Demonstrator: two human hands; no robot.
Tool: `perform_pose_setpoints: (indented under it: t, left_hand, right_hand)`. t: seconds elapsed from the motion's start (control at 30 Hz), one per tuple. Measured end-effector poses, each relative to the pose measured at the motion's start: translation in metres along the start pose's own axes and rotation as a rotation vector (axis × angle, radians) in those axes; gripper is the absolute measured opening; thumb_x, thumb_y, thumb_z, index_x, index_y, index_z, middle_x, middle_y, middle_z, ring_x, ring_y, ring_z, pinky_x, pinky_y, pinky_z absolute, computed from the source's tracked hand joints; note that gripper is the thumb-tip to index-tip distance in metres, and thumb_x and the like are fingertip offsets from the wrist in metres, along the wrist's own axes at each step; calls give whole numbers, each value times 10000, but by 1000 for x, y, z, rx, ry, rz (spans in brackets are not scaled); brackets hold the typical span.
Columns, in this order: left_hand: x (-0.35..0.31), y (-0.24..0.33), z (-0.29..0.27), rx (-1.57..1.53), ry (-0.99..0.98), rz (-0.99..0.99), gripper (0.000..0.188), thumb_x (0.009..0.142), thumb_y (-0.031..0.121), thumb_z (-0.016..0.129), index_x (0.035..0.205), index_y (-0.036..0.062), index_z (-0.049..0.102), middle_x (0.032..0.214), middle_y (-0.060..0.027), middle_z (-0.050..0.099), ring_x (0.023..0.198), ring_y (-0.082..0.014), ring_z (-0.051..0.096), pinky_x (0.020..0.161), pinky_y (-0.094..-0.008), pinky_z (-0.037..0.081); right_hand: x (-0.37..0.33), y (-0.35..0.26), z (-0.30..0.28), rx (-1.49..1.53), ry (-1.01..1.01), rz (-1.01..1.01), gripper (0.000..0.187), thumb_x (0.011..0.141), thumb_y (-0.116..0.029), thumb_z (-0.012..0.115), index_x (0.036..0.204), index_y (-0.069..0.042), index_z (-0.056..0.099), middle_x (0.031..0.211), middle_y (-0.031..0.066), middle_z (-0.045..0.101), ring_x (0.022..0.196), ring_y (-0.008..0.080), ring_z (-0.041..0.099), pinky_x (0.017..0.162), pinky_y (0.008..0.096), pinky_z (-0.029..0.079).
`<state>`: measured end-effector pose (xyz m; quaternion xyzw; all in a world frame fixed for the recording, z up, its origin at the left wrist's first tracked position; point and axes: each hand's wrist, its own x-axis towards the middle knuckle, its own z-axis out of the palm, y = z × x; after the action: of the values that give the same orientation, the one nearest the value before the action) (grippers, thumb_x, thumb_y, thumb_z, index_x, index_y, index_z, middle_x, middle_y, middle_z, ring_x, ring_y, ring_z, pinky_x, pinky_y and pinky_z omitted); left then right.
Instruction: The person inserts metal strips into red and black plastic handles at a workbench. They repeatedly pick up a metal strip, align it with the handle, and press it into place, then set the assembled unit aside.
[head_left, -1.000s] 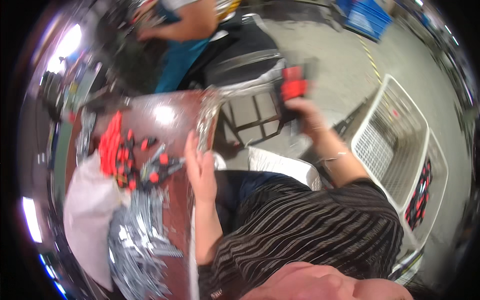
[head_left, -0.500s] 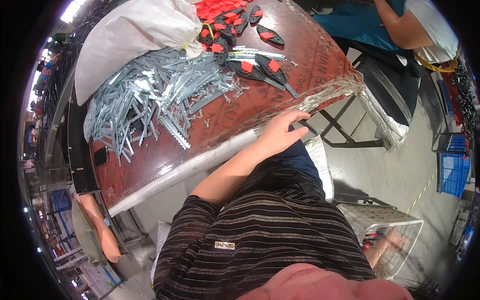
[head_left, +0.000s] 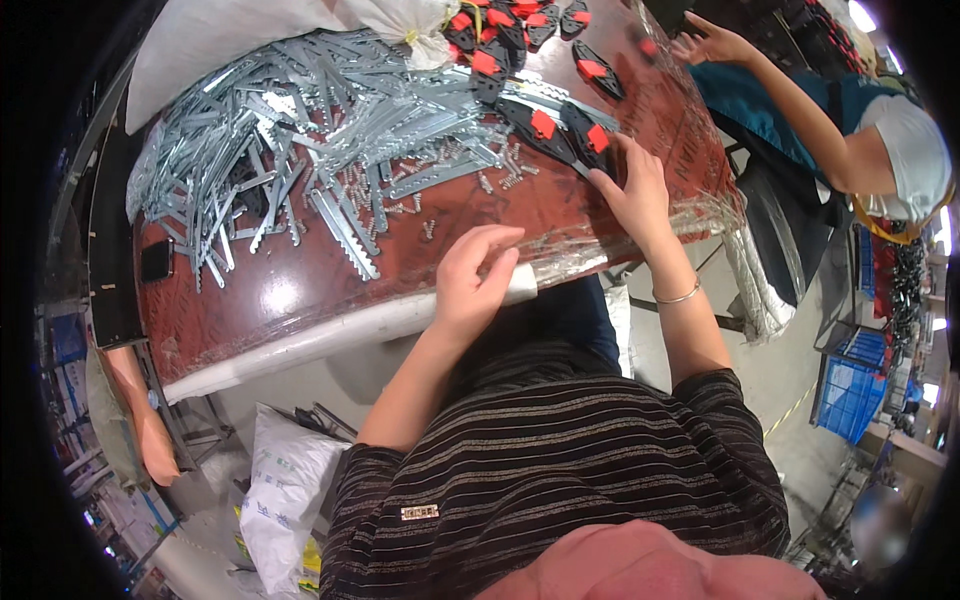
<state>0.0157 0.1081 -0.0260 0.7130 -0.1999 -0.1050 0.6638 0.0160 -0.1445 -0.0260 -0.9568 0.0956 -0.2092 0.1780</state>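
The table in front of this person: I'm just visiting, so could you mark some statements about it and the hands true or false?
1. The right hand is nearer the black-and-red pieces than the left hand is. True.
2. Small springs lie near the metal strips on the table. True.
3. The left hand is gripping a metal strip. False: nothing shows in its grasp; it is by the table's near edge.
4. A dark phone lies toward the table's left end. True.
5. The phone is under the right hand. False: it lies well away from both hands.
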Motion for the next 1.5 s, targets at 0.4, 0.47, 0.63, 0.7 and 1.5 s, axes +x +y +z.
perform_pose_setpoints:
  t: [0.4, 0.47, 0.63, 0.7, 1.5]
  left_hand:
    - [8, -15, -8, 168, 6, 323, 122, 744, -11, 609, 861, 13, 637, 831, -111, 636, 750, -265, 601, 677, -335, 474]
    - [7, -16, -9, 170, -16, 298, 119, 771, 7, 592, 880, 4, 638, 855, -117, 633, 765, -250, 601, 683, -320, 473]
    - [8, -14, -8, 213, -50, 296, 127, 780, 8, 589, 896, -5, 639, 866, -122, 632, 782, -241, 604, 699, -304, 476]
    - [8, -16, -5, 170, -34, 256, 123, 757, 20, 609, 876, 17, 639, 851, -120, 634, 786, -258, 606, 700, -325, 477]
    - [49, 15, -9, 448, -309, 243, 166, 775, 58, 614, 939, 46, 636, 945, -105, 626, 875, -248, 606, 738, -322, 484]
  right_hand:
    - [28, -33, 36, 102, 0, -146, 535, 705, -192, 704, 1174, -42, 493, 1000, 147, 574, 952, 315, 530, 842, 382, 435]
    - [30, -44, 36, 21, -37, -198, 591, 699, -201, 717, 1211, -59, 459, 990, 149, 556, 951, 328, 515, 836, 395, 430]
    - [18, -30, 35, 95, 37, -149, 520, 753, -75, 650, 1229, -34, 445, 1036, 181, 536, 980, 354, 498, 870, 402, 408]
    - [2, -21, 17, 188, 155, -74, 518, 772, -56, 628, 1250, -29, 430, 1107, 188, 521, 1039, 357, 484, 917, 399, 383]
    - [-551, 145, -239, -1300, 421, 1671, 309, 859, -165, 572, 1119, 2, 568, 1124, 177, 580, 1015, 317, 557, 864, 393, 434]
